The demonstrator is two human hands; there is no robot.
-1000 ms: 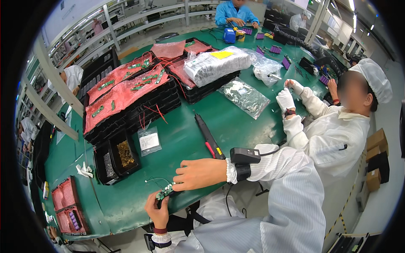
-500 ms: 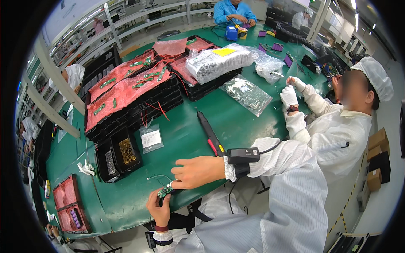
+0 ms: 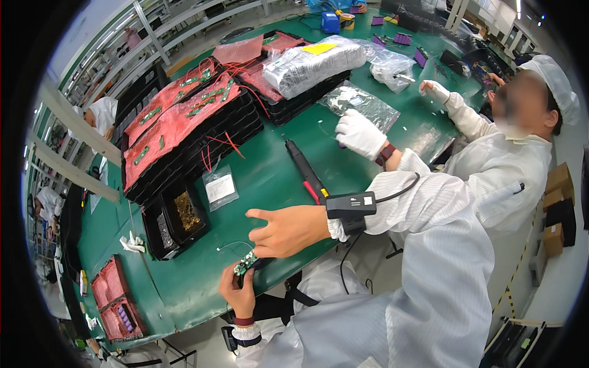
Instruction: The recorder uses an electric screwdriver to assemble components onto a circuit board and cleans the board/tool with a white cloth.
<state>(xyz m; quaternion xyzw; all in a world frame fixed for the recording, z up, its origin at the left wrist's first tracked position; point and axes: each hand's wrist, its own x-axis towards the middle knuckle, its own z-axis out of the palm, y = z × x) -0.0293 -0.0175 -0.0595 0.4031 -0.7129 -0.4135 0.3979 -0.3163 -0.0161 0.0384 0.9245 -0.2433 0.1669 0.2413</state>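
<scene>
My left hand (image 3: 238, 293) grips a small green circuit board (image 3: 245, 264) at the front edge of the green table (image 3: 270, 178). Thin white wires loop off the board toward the table. My right hand (image 3: 287, 230) rests just above the board, fingertips touching it, index finger stretched out to the left. A black box with a cable (image 3: 350, 205) is strapped to my right wrist.
Small black bins (image 3: 175, 221) of parts and a clear bag (image 3: 219, 187) lie ahead. Stacked black trays under red sheets (image 3: 184, 122) fill the back left. A black and red tool (image 3: 305, 170) lies nearby. A co-worker's gloved hand (image 3: 360, 134) reaches over a silver bag (image 3: 362, 105).
The co-worker's gloved hand has moved in from the right toward the silver bag. My hands stay on the circuit board at the table's edge.
</scene>
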